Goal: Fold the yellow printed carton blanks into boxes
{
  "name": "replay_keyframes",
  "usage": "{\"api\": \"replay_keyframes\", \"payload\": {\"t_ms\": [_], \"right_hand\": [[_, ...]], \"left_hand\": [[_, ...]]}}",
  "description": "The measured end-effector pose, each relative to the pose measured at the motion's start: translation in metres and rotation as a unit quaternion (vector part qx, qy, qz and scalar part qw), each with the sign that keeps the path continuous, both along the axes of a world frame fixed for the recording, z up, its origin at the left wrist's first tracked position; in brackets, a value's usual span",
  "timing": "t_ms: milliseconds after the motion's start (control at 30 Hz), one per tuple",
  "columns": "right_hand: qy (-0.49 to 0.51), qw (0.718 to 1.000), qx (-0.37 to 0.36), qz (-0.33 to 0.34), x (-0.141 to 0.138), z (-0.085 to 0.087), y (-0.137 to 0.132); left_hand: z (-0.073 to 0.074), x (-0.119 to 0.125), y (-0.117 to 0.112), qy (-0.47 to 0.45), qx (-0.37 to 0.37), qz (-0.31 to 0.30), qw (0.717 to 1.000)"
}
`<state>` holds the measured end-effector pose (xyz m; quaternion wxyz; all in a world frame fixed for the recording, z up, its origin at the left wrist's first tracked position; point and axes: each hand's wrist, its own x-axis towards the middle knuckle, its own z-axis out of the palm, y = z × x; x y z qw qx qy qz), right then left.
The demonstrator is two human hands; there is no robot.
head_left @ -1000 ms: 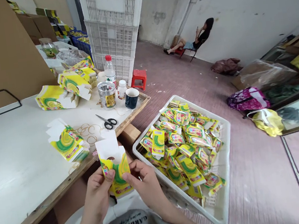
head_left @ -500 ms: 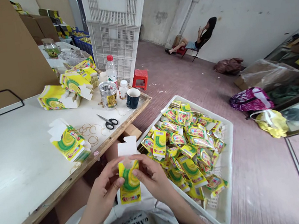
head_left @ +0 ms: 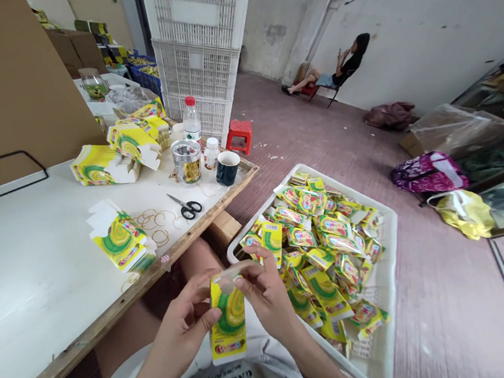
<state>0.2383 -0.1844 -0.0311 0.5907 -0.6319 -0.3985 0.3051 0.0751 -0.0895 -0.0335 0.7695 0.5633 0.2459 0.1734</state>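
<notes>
A small yellow and green printed carton point(head_left: 229, 318) is held upright over my lap. My left hand point(head_left: 186, 320) grips its left side, thumb across the front and fingers behind. At the carton's top right, my right hand point(head_left: 262, 291) pinches the edge with the thumb in front, one finger raised. The top flap lies folded over, partly hidden by my fingers. To the right, a white plastic crate point(head_left: 389, 251) holds many similar cartons, and one yellow carton point(head_left: 272, 242) lies close beyond my right hand. A stack of flat cartons point(head_left: 123, 241) lies on the table point(head_left: 22, 259).
Scissors point(head_left: 184, 206), rubber bands point(head_left: 156, 221), a dark mug point(head_left: 228, 167), a metal tin point(head_left: 187, 160) and a red-capped bottle point(head_left: 192, 121) stand or lie on the table. Stacked white crates point(head_left: 196, 59) and a red stool point(head_left: 239, 135) are behind; a seated person point(head_left: 342, 67) is farther off.
The carton's white top flap, upright before, is now folded down. The carton has shifted slightly right and down, and a right-hand finger has lifted. The whole view has shifted a little.
</notes>
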Motion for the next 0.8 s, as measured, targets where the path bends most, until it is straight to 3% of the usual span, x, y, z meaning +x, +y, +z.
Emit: {"api": "replay_keyframes", "payload": {"t_ms": [133,233,367,533,800], "right_hand": [[-0.087,0.995,0.047,0.023,0.007,0.006,-0.002],[-0.076,0.995,-0.029,0.052,0.008,0.007,-0.002],[-0.081,0.99,-0.106,0.051,0.003,-0.002,0.001],[-0.133,0.985,-0.11,0.028,0.0,-0.004,0.004],[-0.095,0.989,-0.115,0.023,-0.003,-0.006,0.006]], "left_hand": [[-0.002,0.003,0.002,0.015,0.055,0.049,0.997],[-0.003,0.005,0.0,0.028,0.089,0.076,0.993],[-0.002,0.005,-0.002,0.028,0.075,0.044,0.996],[0.0,0.005,0.0,0.027,0.057,0.038,0.997],[0.003,0.009,-0.004,0.04,0.074,0.051,0.995]]}}
